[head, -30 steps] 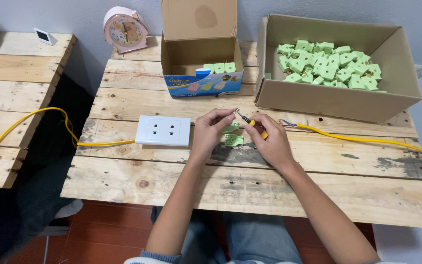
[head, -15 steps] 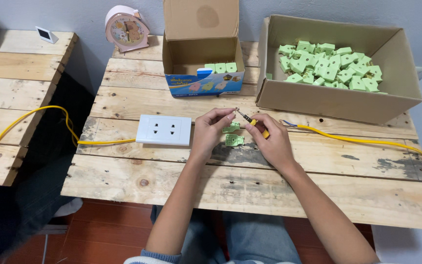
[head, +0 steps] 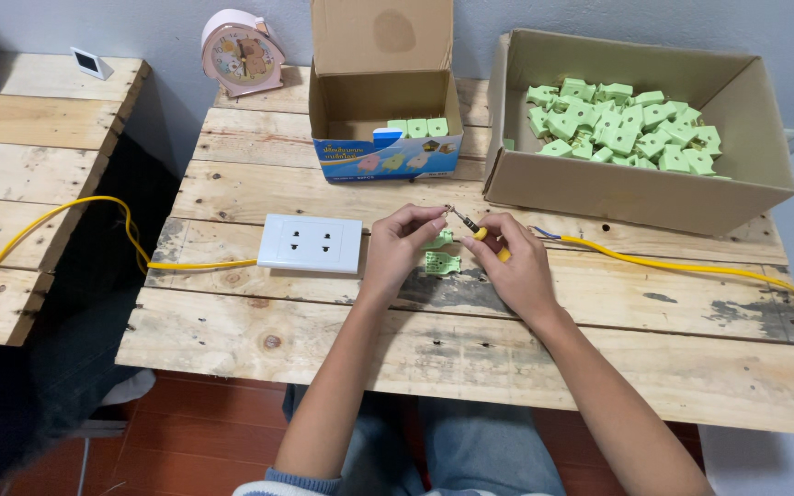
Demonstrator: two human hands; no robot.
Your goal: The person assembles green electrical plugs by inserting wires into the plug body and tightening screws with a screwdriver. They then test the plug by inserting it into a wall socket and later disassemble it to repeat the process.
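1. The left hand pinches a small green part; the right hand holds a yellow-handled screwdriver, tip at that part.
2. Another green piece lies on the desk between both hands.
3. A white socket plate sits left; bare planks run to the near edge.
4. Two cardboard boxes stand behind.

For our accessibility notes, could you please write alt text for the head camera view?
A person's left hand and right hand hold a small yellow-handled screwdriver above a green socket part on a wooden pallet table. A white double wall socket on a yellow cable lies to the left; a cardboard box of green parts stands behind.
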